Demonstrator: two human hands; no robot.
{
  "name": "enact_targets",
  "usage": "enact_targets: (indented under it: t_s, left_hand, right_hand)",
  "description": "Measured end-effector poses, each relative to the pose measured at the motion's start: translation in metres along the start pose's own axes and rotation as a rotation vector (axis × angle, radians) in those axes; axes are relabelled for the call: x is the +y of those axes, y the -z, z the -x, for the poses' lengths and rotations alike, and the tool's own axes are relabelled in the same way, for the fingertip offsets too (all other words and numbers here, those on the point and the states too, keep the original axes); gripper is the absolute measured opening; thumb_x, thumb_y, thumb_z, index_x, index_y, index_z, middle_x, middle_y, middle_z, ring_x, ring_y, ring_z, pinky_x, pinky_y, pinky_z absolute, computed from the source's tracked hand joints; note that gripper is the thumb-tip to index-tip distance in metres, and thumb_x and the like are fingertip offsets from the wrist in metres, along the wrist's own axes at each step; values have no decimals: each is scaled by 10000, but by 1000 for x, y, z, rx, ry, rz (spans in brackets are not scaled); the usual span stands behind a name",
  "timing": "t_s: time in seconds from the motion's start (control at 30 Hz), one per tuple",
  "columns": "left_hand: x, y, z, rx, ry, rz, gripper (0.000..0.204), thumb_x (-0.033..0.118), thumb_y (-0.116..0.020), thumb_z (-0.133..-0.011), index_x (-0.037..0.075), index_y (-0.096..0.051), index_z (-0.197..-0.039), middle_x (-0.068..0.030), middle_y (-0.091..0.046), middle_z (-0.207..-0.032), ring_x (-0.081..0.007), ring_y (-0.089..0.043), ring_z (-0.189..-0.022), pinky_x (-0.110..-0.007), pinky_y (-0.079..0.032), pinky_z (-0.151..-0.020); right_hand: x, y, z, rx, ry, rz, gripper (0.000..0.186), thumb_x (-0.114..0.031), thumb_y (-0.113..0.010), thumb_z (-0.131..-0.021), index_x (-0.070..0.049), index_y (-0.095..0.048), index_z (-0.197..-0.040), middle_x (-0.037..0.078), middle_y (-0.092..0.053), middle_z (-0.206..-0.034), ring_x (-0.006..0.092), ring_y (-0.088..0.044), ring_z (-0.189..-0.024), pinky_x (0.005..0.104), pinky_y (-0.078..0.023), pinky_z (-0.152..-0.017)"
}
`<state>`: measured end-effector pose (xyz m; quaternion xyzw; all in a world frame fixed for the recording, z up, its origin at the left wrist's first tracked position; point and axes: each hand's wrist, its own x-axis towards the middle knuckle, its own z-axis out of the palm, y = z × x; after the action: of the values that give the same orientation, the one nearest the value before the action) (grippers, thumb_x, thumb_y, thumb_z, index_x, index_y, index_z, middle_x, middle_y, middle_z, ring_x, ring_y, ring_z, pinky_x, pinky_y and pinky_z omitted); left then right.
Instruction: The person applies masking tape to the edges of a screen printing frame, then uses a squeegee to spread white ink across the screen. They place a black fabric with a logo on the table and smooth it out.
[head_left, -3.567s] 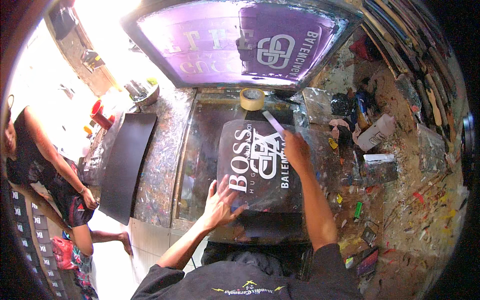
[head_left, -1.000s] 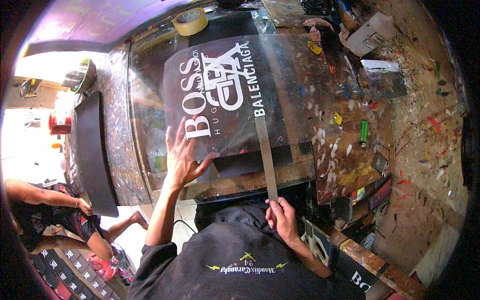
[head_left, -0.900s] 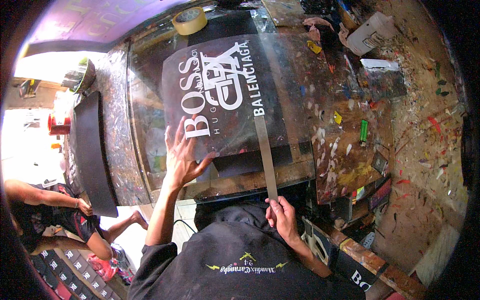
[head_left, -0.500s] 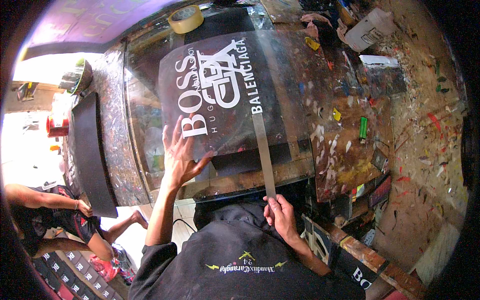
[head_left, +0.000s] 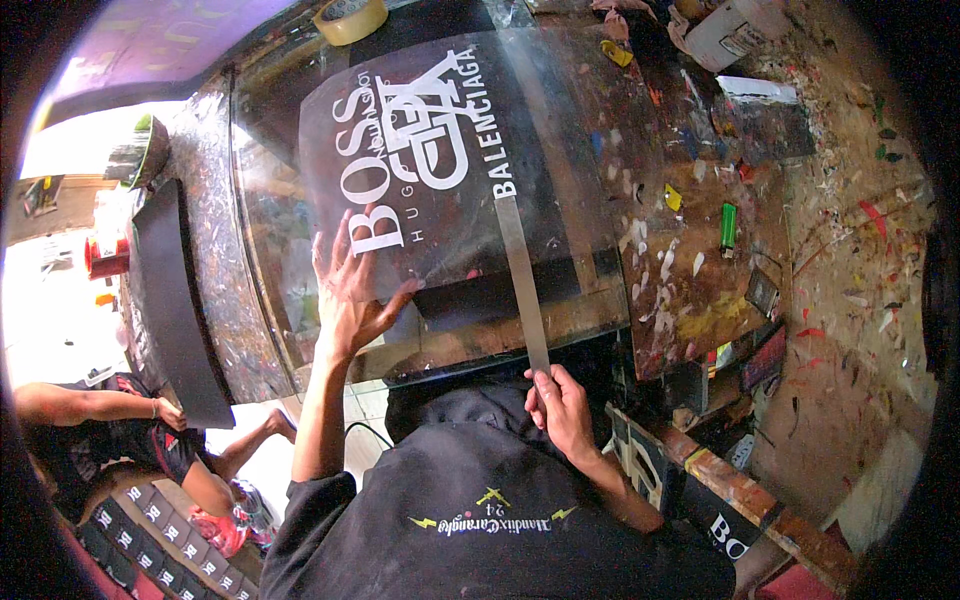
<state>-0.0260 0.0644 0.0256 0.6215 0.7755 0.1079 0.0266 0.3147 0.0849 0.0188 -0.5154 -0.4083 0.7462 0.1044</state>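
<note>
A clear plastic sheet (head_left: pixel 545 115) with white printed lettering lies on the glass-topped workbench (head_left: pixel 590 308) before me. My left hand (head_left: pixel 350 308) is spread at the sheet's near left corner, fingers apart, its thumb pointing right. In my right hand (head_left: pixel 562 408), closed at the bench's front edge, is the near end of a long flat metal ruler (head_left: pixel 526 290). The ruler reaches away from me over the sheet, its far end at the near end of the rightmost lettering. A dark strip (head_left: pixel 465 303) shows under the sheet's near edge.
A roll of tape (head_left: pixel 350 20) sits at the far left of the bench. To the right, a paint-stained board (head_left: pixel 690 300) carries a green lighter (head_left: pixel 728 230). A black panel (head_left: pixel 178 300) stands at left, with another person's hand (head_left: pixel 172 414) at its near end.
The bench and sheet sit slightly higher and further left in the picture. Both hands keep nearly the same places on the sheet and ruler; the ruler slants a little more.
</note>
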Motion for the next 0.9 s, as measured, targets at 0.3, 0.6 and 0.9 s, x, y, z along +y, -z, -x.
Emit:
enact_targets:
  t_s: [0.3,0.6,0.9]
  left_hand:
    - [-1,-3,2,-6,5,-11,842,536,-706,-880,52,-436,-1514,-172,-441,-1565,-384,-274,-1528,-617,-77,-1236]
    - [0,-2,0,2,7,3,799,514,-726,-871,47,-477,-1470,-178,-450,-1554,-384,-275,-1527,-616,-80,-1236]
    - [-2,-3,5,1,-1,8,789,524,-726,-869,66,-492,-1467,-161,-420,-1589,-374,-272,-1530,-619,-88,-1238]
  right_hand:
    - [2,0,0,-5,17,23,334,-334,-505,-1100,-16,-606,-1118,34,-596,-709,62,-480,-524,220,-381,-470]
    - [4,0,-1,3,-4,12,330,-339,-505,-1099,-23,-601,-1104,37,-598,-707,67,-487,-515,222,-382,-466]
    - [8,-1,13,8,87,99,269,-242,-500,-1093,-12,-580,-1205,27,-610,-730,71,-517,-561,243,-421,-504]
